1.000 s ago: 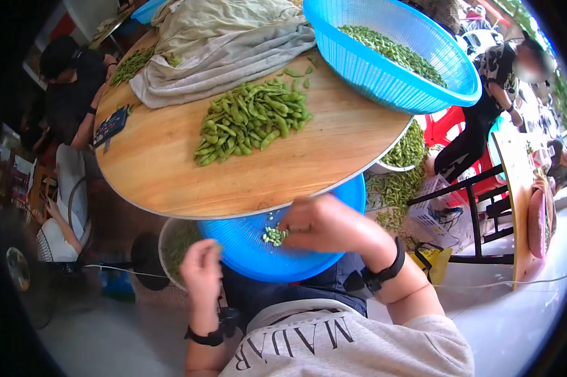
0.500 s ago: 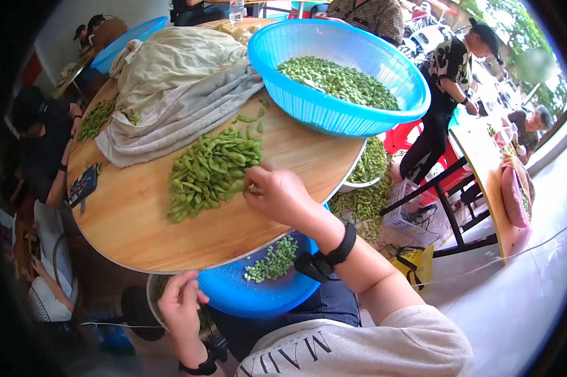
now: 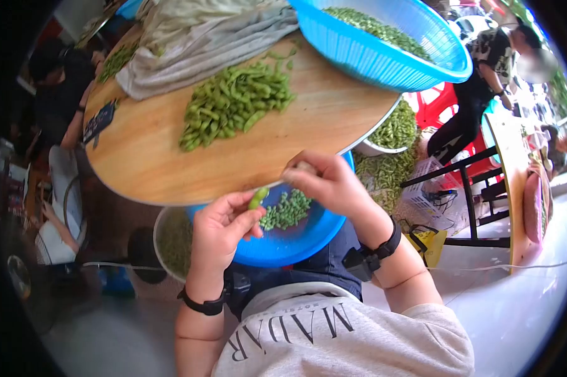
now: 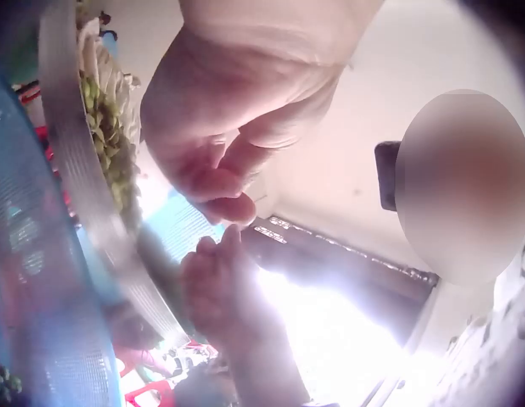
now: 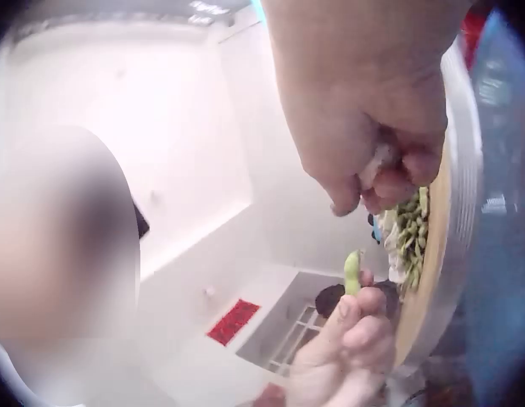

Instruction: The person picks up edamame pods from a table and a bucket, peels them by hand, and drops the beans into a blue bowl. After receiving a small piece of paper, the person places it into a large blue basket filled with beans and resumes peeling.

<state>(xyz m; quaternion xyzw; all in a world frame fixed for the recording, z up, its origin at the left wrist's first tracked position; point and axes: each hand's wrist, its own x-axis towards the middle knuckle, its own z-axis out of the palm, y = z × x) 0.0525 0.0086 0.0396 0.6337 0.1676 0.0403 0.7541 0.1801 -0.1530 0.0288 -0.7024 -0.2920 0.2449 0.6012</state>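
My left hand point(image 3: 220, 223) pinches a green soybean pod point(image 3: 258, 198) between thumb and fingers; the pod's tip points up in the right wrist view. My right hand point(image 3: 327, 182) is close by, its fingers curled toward the thumb, with something small and pale point(image 5: 383, 159) showing among them. Below both hands is a blue basin point(image 3: 321, 237) holding shelled green beans point(image 3: 286, 212). A heap of soybean pods point(image 3: 233, 103) lies on the round wooden table point(image 3: 151, 166) in front of me.
A large blue basket point(image 3: 384, 63) of shelled beans stands at the table's right edge, beside a grey cloth point(image 3: 202, 56). More pods fill a container point(image 3: 393, 129) below right. A pot point(image 3: 170, 242) stands lower left. Other people are at both sides.
My right hand has come back from the pod heap toward the basin. My left hand has moved up and right and now holds a pod. The view has tilted down.
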